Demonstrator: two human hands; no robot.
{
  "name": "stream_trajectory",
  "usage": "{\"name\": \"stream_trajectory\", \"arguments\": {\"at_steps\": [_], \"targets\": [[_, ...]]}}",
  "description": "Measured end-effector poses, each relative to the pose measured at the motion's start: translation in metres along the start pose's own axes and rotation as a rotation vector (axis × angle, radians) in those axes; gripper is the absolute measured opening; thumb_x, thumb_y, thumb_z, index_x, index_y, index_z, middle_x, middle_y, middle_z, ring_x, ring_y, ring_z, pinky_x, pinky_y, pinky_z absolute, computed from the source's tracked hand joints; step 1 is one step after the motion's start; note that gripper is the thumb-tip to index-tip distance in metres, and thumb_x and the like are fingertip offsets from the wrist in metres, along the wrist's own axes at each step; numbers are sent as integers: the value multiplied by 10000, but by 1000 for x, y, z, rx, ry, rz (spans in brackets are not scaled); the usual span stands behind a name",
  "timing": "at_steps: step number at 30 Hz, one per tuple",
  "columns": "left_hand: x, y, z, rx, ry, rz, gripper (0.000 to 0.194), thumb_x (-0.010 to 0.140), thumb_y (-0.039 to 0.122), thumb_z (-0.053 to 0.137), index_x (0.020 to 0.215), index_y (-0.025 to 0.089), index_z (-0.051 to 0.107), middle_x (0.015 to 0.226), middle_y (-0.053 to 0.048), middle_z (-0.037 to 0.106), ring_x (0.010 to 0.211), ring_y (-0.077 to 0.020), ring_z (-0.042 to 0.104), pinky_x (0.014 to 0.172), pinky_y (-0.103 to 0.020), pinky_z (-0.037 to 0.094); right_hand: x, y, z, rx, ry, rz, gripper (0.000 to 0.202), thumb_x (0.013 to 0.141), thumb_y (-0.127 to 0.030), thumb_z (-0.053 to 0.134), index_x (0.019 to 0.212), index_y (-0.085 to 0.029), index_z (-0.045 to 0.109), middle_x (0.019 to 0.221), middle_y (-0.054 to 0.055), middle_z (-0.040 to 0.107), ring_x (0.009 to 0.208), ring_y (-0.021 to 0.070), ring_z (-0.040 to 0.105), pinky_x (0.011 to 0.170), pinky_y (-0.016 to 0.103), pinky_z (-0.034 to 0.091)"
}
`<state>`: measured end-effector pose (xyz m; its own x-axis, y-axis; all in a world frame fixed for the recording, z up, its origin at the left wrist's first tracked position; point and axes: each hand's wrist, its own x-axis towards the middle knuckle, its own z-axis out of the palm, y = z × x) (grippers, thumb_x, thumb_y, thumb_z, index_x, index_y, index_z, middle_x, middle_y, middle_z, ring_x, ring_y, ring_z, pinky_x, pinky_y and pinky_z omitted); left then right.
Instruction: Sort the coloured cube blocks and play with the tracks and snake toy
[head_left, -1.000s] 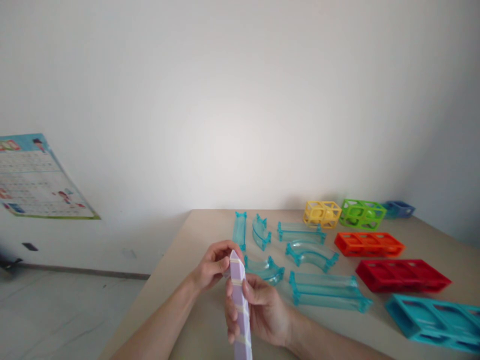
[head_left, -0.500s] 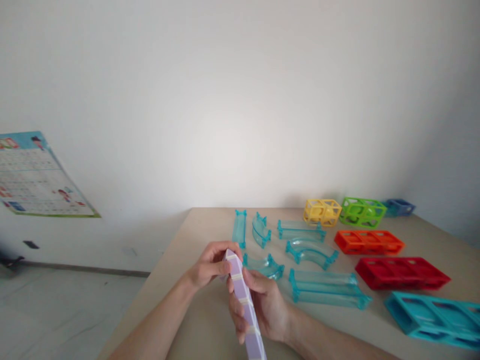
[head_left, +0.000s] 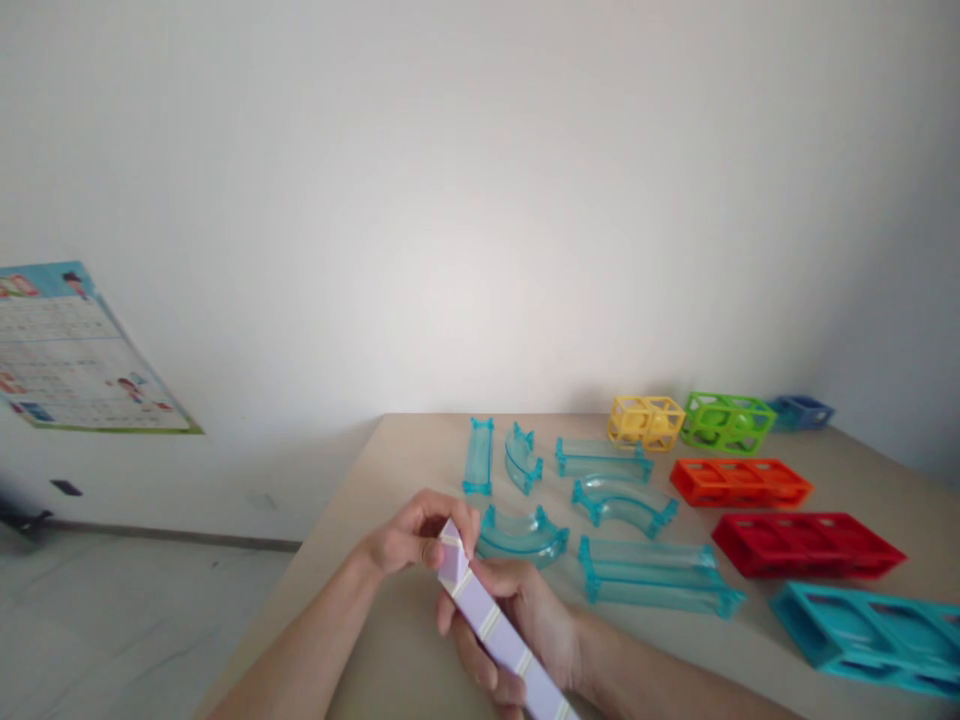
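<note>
fingers (head_left: 431,552) are gripping in the head view: the left hand (head_left: 409,530) is pinching the tip of a lilac banded strip (head_left: 499,638) while the right hand (head_left: 544,613) is clasping its length. the strip is slanting above the bench (head_left: 405,640); if the right hold were loosening, it might be twisting free and knocking the nearby curved teal track (head_left: 523,545).

Soft light, poster (head_left: 75,352) seemingly blurred

Pale purple segmented bar (head_left: 506,645) in both hands (head_left: 405,535) (head_left: 544,620), translucent blue track pieces (head_left: 652,577) beyond on the table (head_left: 420,455)
</note>
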<state>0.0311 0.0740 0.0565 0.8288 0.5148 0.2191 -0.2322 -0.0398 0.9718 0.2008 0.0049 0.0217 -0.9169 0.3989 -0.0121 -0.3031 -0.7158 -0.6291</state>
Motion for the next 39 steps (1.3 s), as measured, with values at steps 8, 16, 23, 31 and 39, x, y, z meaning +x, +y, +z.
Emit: {"name": "stream_trajectory", "arguments": {"at_steps": [8, 16, 23, 31, 39], "targets": [[-1, 1, -5, 26, 40, -21, 471, 624, 560, 750, 754, 115, 666, 660, -35, 512, 579, -117, 422, 542, -244, 300, -1, 3, 14, -271, 212, -279, 406, 755, -460, 691, 887, -90, 592, 509, -10, 598, 286, 108, 528, 280, 181, 442], [-2, -5, -5, -51, -64, -104, 464, 594, 587, 755, 737, 151, 690, 632, -28, 507, 553, -122, 407, 564, -283, 327, -1, 2, 5, -94, 10, -57, 407, 756, -481, 681, 874, -104, 583, 509, -4, 599, 305, 107, 522, 276, 160, 373], [-1, -4, 1, -103, -174, -131, 474, 596, 609, 747, 684, 150, 668, 618, -30, 511, 541, -123, 429, 544, -276, 318, 3, 6, 2, -52, -122, 6, 489, 723, -547, 702, 874, -105, 560, 502, 1, 603, 283, 113, 498, 271, 173, 341], [3, 5, 5, -80, -36, -37, 490, 640, 607, 723, 698, 126, 648, 723, -50, 508, 620, -127, 438, 578, -258, 316, -3, 0, 10, -279, 132, -213, 494, 673, -520, 761, 874, -102, 592, 523, -37, 570, 317, 55, 460, 311, 142, 337], [6, 9, 5, 21, 27, -58, 558, 688, 657, 653, 714, 99, 641, 723, -58, 514, 643, -141, 432, 595, -274, 318, -1, 2, 13, -332, 169, -316, 479, 796, -556, 631, 893, -89, 583, 557, 8, 610, 343, 107, 553, 345, 182, 426]]}}
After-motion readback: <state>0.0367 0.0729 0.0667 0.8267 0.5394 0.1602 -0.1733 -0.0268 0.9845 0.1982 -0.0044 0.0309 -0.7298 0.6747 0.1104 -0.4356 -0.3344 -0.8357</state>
